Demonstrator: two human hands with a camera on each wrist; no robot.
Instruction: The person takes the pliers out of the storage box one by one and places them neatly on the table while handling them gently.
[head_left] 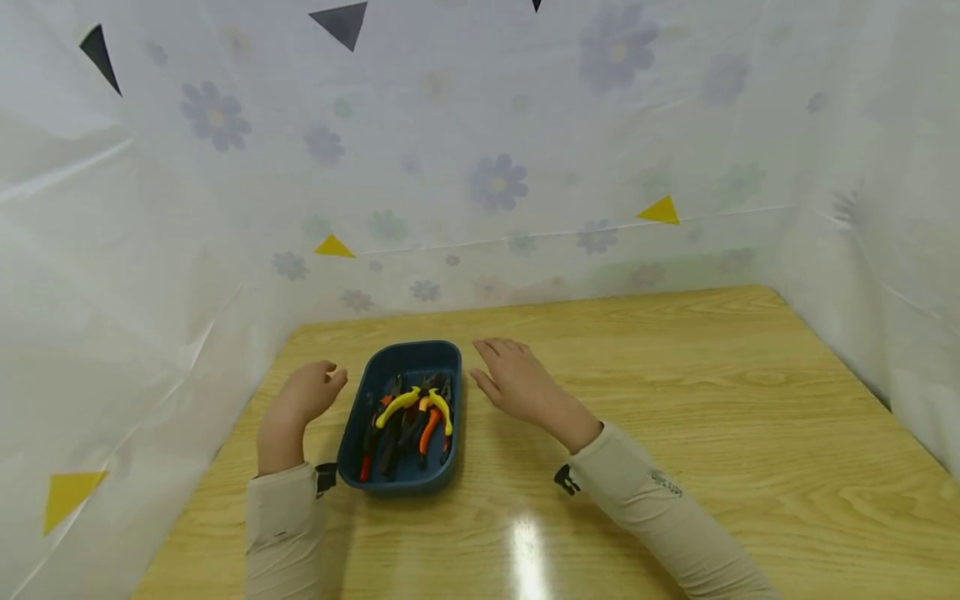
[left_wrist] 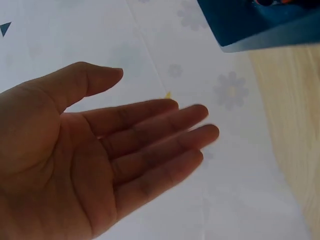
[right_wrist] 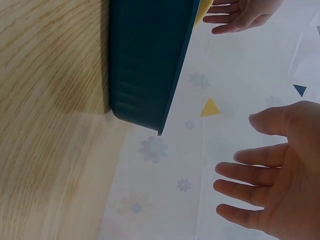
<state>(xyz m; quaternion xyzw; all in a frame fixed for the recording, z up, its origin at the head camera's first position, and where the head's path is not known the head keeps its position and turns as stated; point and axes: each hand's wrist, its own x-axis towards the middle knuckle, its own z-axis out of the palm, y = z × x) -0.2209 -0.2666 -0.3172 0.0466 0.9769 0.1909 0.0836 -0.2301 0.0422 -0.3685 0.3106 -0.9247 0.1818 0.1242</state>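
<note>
A dark blue plastic bin [head_left: 399, 487] stands on the table, holding several pliers with yellow, orange, red and black handles. One pair of yellow-handled pliers [head_left: 400, 406] lies on top of the pile. To the left of the bin is my left hand [head_left: 302, 400], its fingers extended and its palm bare in the left wrist view. On the other side, my right hand [head_left: 519, 383] is just off the bin's right wall, fingers straight and spread. Nothing is in either hand. The right wrist view shows the bin's outer side [right_wrist: 145, 65] beyond the right hand.
The wood-grain table [head_left: 675, 375] extends far to the right of the bin. White plastic sheeting [head_left: 480, 125] printed with flowers and triangles encloses the back and both sides. Black strap buckles [head_left: 567, 479] hang at the sleeve cuffs.
</note>
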